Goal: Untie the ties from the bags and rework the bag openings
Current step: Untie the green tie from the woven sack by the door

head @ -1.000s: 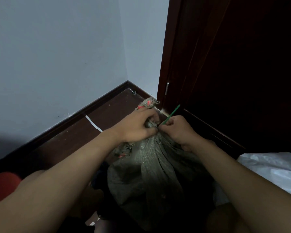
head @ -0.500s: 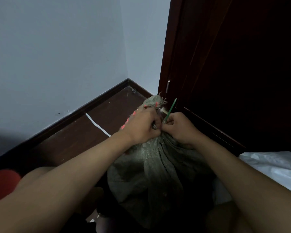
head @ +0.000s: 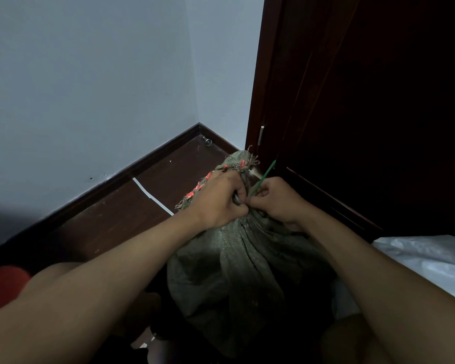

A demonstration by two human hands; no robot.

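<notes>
A grey-green woven sack (head: 242, 271) stands on the floor in front of me, its neck bunched tight. Its frayed mouth with red printing (head: 237, 161) sticks up beyond my hands. My left hand (head: 218, 200) grips the gathered neck with curled fingers. My right hand (head: 276, 200) pinches a thin green tie (head: 263, 177) right at the neck, and the tie's free end points up and to the right. The knot itself is hidden between my fingers.
A dark wooden door (head: 365, 101) stands close on the right. A white sack (head: 426, 256) lies at the right edge. A pale wall and dark skirting (head: 132, 174) run behind, with a white strip (head: 153, 197) on the brown floor. Something red (head: 3, 287) shows at lower left.
Both hands have stayed at the sack's neck. The frayed mouth has risen further above my left hand, and the green tie end has tilted slightly.
</notes>
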